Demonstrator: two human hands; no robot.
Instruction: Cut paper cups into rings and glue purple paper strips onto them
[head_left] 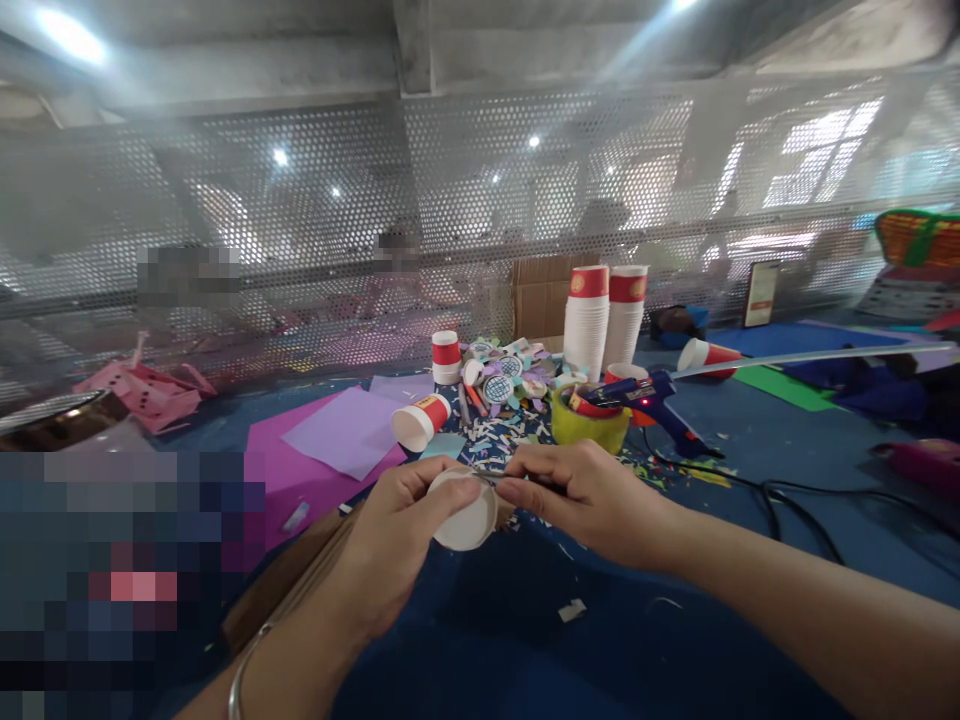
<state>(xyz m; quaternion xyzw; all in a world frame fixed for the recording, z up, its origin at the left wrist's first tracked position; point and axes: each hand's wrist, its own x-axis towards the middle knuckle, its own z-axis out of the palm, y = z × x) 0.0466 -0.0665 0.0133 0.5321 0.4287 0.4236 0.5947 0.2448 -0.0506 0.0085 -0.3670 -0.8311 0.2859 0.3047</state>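
My left hand grips a shallow, round white paper cup bottom, its thumb pressed on the inside near the upper rim. In my right hand, thumb and fingers are pinched around a slim dark metal tool. Its tip meets the cup bottom's upper edge beside my left thumb. Whether it is a knife or scissors I cannot tell, as my fingers cover most of it. Just beyond my hands, a red-and-white paper cup lies on its side, and a blue glue gun rests on a yellow bowl.
Tall paper cup stacks stand behind the bowl. Paper scraps and small decorated pieces cover the table's middle. Lilac paper lies left. A black cord runs right. Perforated metal panels stand behind the table.
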